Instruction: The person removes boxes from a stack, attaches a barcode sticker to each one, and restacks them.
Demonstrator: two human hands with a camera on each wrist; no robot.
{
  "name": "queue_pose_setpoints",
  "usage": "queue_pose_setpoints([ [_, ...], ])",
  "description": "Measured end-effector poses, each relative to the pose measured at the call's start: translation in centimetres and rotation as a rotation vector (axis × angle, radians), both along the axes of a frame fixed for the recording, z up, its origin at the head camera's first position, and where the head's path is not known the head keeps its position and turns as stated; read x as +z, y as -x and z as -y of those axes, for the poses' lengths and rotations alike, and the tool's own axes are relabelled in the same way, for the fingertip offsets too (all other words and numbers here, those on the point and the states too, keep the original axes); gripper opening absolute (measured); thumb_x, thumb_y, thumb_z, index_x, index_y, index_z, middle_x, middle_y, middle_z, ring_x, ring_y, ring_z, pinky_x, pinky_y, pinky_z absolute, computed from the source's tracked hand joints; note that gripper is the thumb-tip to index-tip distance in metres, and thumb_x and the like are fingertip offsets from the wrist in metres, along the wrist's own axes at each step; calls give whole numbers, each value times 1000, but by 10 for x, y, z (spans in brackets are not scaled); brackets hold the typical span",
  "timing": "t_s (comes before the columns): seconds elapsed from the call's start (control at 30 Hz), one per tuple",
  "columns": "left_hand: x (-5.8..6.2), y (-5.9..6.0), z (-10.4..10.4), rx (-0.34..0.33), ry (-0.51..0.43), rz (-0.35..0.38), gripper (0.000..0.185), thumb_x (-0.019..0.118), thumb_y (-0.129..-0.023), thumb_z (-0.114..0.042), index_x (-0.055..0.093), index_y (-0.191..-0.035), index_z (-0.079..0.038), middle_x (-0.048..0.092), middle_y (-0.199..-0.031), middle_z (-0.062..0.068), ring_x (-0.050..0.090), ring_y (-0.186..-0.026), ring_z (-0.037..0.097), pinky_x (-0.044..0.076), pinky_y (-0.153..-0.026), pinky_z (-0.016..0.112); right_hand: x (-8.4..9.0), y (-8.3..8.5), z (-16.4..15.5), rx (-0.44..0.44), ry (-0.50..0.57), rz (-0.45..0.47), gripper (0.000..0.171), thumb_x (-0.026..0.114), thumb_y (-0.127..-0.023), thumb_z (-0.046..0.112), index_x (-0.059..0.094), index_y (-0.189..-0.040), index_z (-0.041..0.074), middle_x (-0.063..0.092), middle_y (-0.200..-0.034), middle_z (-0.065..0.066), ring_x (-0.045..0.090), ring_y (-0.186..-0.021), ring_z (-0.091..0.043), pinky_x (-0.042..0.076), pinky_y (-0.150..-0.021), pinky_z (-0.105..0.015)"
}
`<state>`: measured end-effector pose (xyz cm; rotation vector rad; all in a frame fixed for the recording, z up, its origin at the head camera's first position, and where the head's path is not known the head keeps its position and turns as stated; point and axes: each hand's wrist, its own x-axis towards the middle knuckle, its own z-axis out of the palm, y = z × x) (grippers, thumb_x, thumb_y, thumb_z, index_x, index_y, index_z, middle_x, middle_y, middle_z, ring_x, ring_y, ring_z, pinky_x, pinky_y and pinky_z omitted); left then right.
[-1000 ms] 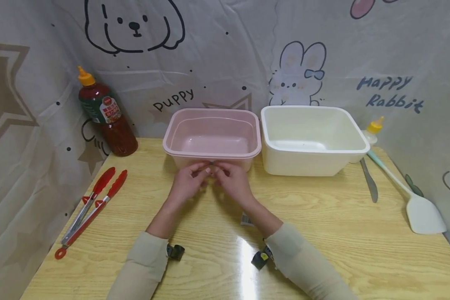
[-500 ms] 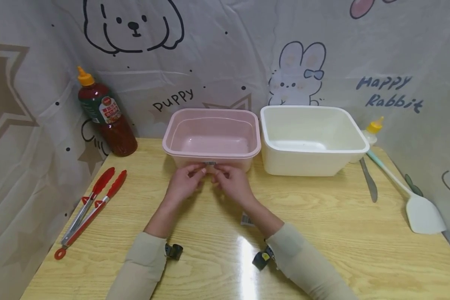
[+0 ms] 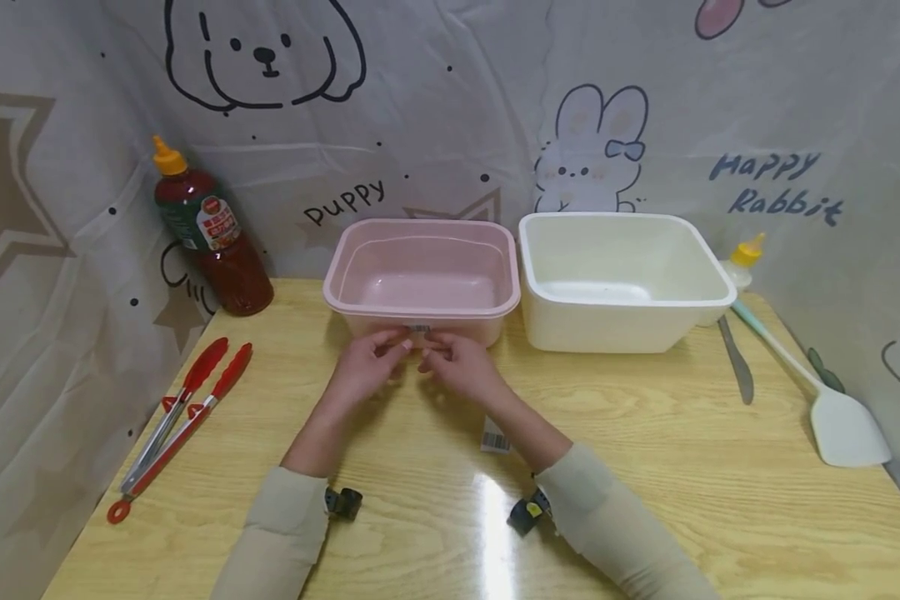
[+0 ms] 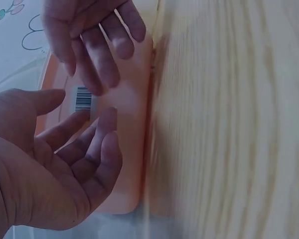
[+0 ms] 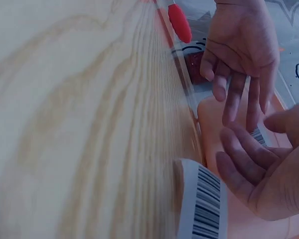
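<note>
Now both hands sit at the smooth front wall of the pink plastic tub [image 3: 423, 279], rounded-cornered, at twelve o'clock on the glossy wood-grain table [image 3: 645, 467]. A small barcode sticker [image 3: 418, 328] clings to that wall. The left hand [image 3: 365, 369] and right hand [image 3: 461, 367] have relaxed, loosely spread fingers at the sticker, gripping nothing. A second barcode label [image 3: 496, 436] lies flat at five o'clock.

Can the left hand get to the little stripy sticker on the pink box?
Probably yes. The left hand is open right by the barcode sticker on the pink tub front wall, with nothing between them. The right hand is just beside it, not covering it.
</note>
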<state>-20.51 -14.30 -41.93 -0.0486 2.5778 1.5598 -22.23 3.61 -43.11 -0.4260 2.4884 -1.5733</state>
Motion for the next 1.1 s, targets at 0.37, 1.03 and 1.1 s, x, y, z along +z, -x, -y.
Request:
queue_pose_setpoints([
  [0.37,5,0,4,-46,-31,5,47,55,-105,-35,55,-146,-12,67,-129,19,72,-95,36,60,-79,43,8,0,0,45,-42,9,50,58,-100,20,51,-148,7,77,-105,-12,75,-83,-26,59,-67,-27],
  [1.03,-7,1,5,-100,-38,67,47,54,-106,-31,50,-151,-19,63,-138,16,71,-104,32,60,-85,40,6,-6,-8,111,-68,77,59,61,-99,20,41,-155,11,73,-112,-17,72,-81,-30,58,-63,-29],
  [1.1,-7,0,4,-112,-32,70,47,54,-106,-31,49,-151,-18,63,-137,16,71,-102,31,60,-83,38,5,-6,-7,132,-101,66,60,60,-100,23,40,-156,13,73,-112,-16,72,-80,-27,58,-62,-29],
])
